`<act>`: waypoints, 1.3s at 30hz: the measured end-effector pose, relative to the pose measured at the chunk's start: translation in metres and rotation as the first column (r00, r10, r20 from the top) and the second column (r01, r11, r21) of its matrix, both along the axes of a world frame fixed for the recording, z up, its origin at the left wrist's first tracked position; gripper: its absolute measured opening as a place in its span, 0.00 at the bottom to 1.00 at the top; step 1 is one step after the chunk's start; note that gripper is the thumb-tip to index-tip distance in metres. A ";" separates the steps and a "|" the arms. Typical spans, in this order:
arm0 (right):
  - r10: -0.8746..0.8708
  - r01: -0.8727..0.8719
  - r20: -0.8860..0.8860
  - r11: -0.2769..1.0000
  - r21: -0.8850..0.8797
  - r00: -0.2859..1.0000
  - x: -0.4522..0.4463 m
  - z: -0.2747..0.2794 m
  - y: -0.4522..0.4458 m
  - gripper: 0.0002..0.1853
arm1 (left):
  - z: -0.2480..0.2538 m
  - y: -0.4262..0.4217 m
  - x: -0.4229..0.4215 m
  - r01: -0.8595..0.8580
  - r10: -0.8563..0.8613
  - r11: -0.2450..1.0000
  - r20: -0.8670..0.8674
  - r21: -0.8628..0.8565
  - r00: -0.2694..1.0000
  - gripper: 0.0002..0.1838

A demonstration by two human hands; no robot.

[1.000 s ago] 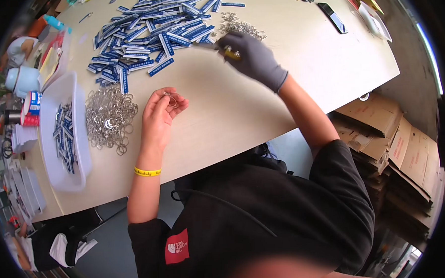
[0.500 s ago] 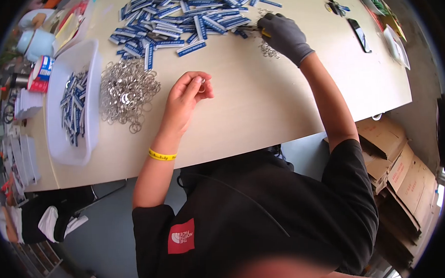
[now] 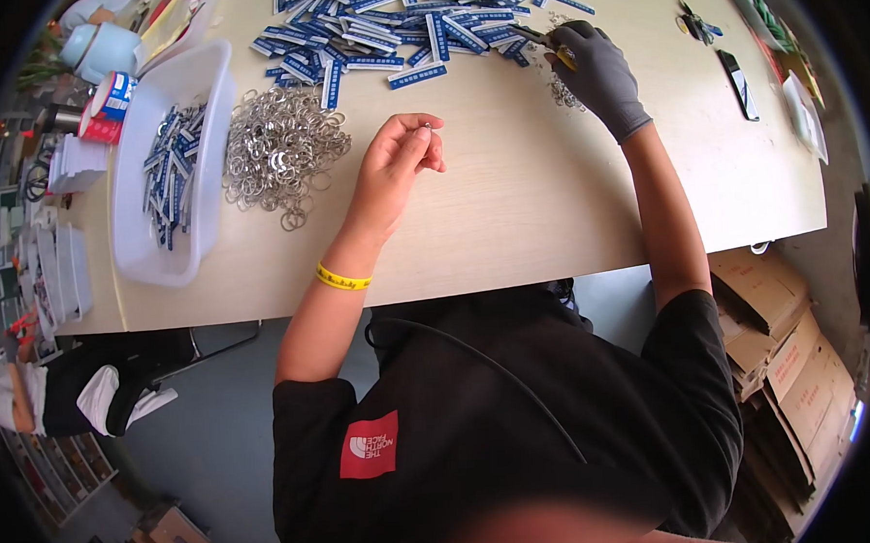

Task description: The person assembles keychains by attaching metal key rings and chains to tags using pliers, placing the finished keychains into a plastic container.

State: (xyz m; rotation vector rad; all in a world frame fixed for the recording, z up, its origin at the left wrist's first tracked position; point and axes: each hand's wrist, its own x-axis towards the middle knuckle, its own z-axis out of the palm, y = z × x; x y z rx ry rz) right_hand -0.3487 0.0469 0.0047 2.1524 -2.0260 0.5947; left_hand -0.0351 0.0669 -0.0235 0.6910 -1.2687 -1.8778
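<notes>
Small metal piece (image 3: pixel 428 127) shows at your left hand (image 3: pixel 398 162), thumb and forefinger pinching it, the other fingers curled. Your gloved right hand (image 3: pixel 601 80) wraps around yellow-handled pliers (image 3: pixel 565 58), near the blue-and-white strips (image 3: pixel 417 75) and over small links (image 3: pixel 562 93); whether the pliers grip anything, you cannot tell. Bare table (image 3: pixel 510 200) lies between your hands and its front edge. Your right arm reaches forward; your left bends inward.
</notes>
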 end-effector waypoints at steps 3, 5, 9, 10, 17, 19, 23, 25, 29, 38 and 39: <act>0.161 -0.195 0.437 0.980 0.034 0.885 0.032 0.012 0.016 0.15 | 0.001 0.001 -0.001 -0.010 0.010 1.000 -0.010 -0.006 1.000 0.19; 0.385 -0.521 0.641 0.853 0.027 0.664 0.061 0.018 0.030 0.17 | -0.001 0.002 -0.001 -0.001 0.001 1.000 -0.030 -0.011 1.000 0.26; 0.453 -0.640 0.689 0.768 0.022 0.566 0.099 0.009 0.044 0.16 | 0.005 0.009 -0.005 -0.030 0.032 0.999 0.050 -0.041 0.998 0.39; 0.420 -0.620 0.687 0.783 0.056 0.593 0.102 0.006 0.045 0.15 | 0.005 0.010 -0.005 -0.026 0.028 0.999 0.047 -0.041 0.998 0.41; 0.269 -0.578 0.761 0.799 0.167 0.591 0.106 -0.001 0.051 0.11 | 0.001 0.010 -0.003 0.021 -0.013 0.986 0.046 -0.165 0.999 0.39; 0.197 -0.594 0.826 0.780 0.194 0.528 0.102 0.001 0.054 0.10 | 0.000 0.011 -0.005 0.041 -0.028 0.980 0.069 -0.194 0.997 0.31; 0.079 -0.635 0.926 0.749 0.190 0.370 0.094 0.005 0.055 0.08 | -0.008 0.012 -0.007 0.061 -0.013 0.959 0.170 -0.276 0.985 0.15; 0.064 -0.637 0.933 0.747 0.190 0.353 0.092 0.005 0.054 0.08 | -0.009 0.013 -0.008 0.070 -0.004 0.953 0.222 -0.293 0.975 0.11; 0.082 -0.629 0.925 0.755 0.186 0.372 0.093 0.004 0.053 0.08 | -0.003 0.016 -0.007 0.073 0.026 0.946 0.297 -0.315 0.954 0.06; 0.337 -0.469 0.585 0.879 0.085 0.738 0.076 0.003 0.067 0.10 | 0.001 0.021 -0.010 0.059 0.061 0.933 0.316 -0.355 0.947 0.05; 0.337 -0.419 0.496 0.906 0.061 0.800 0.065 0.005 0.070 0.10 | 0.001 0.021 -0.011 0.067 0.055 0.933 0.323 -0.354 0.945 0.06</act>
